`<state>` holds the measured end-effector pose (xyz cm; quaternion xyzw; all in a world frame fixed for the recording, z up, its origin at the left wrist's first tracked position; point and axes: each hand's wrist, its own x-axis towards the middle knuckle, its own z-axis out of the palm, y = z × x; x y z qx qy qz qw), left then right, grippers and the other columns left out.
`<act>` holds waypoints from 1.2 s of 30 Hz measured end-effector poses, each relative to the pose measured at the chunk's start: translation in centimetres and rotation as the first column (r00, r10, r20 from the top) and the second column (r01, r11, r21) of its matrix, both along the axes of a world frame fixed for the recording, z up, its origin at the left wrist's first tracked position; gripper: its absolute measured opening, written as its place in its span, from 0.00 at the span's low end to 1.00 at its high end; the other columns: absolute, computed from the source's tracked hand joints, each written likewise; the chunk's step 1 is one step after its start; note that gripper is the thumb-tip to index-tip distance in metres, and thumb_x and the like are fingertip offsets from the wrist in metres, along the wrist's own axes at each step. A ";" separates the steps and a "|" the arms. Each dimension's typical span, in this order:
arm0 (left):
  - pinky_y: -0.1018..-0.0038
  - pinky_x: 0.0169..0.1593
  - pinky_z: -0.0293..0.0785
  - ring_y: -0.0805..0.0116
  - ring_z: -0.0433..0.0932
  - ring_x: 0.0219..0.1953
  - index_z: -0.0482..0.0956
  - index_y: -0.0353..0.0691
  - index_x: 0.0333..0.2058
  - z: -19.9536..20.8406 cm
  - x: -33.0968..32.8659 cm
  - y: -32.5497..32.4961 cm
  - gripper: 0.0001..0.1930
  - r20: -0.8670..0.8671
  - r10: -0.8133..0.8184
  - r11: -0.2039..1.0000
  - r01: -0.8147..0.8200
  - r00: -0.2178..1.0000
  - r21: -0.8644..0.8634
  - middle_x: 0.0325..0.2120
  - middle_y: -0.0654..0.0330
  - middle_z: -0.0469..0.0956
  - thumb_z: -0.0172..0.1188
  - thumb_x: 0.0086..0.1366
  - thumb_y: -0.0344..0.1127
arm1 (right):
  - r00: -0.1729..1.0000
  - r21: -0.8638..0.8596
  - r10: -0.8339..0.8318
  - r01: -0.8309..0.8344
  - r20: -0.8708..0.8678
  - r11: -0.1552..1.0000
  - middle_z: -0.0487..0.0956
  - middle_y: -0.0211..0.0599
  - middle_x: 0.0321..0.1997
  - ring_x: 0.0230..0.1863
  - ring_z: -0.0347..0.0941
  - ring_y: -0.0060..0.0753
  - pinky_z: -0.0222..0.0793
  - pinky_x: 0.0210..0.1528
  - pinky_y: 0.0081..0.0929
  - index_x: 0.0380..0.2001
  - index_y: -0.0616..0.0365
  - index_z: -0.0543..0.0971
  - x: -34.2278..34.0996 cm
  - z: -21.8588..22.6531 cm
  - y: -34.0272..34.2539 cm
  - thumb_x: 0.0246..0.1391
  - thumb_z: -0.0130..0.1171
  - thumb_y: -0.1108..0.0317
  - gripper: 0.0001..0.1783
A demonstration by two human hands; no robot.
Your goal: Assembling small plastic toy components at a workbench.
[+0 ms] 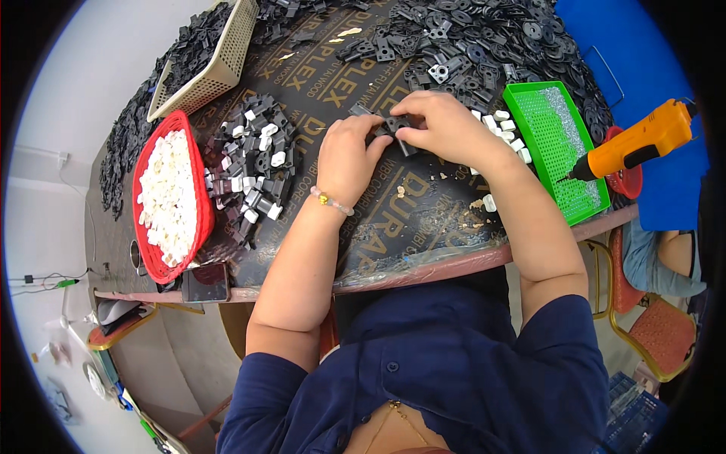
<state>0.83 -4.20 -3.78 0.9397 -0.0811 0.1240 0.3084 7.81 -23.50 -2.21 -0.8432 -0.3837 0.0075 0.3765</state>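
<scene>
Between my two hands, above the middle of the dark printed table point(302, 129), is a small black plastic part point(397, 125) with round holes. My left hand point(352, 147), wearing a beaded bracelet point(331, 201), pinches the part's left side. From the right, the thumb and forefinger of my right hand point(442, 129) close on the same part. Fingers hide some of it. Beside my right wrist lie several small white pieces point(505, 132). To the left of my left hand spreads a pile of black parts with white pieces fitted among them point(257, 163).
At left stand a red basket of white pieces point(198, 204) and a beige basket point(219, 72) of black parts. Loose black parts point(469, 45) heap at the far side. At right, an orange electric screwdriver point(643, 140) hangs over a green tray point(541, 144) of small silvery pieces. A phone point(206, 282) lies at the near edge.
</scene>
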 end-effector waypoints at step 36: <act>0.71 0.50 0.79 0.71 0.79 0.48 0.72 0.35 0.59 1.6 -1.0 -0.5 0.19 -0.061 -0.450 0.157 0.011 0.891 -0.988 0.50 0.58 0.78 0.55 0.70 0.25 | 1.000 0.323 -0.019 0.016 0.007 0.946 0.79 0.39 0.50 0.49 0.76 0.29 0.72 0.51 0.28 0.46 0.61 0.82 -1.2 2.7 0.1 0.54 0.67 0.68 0.17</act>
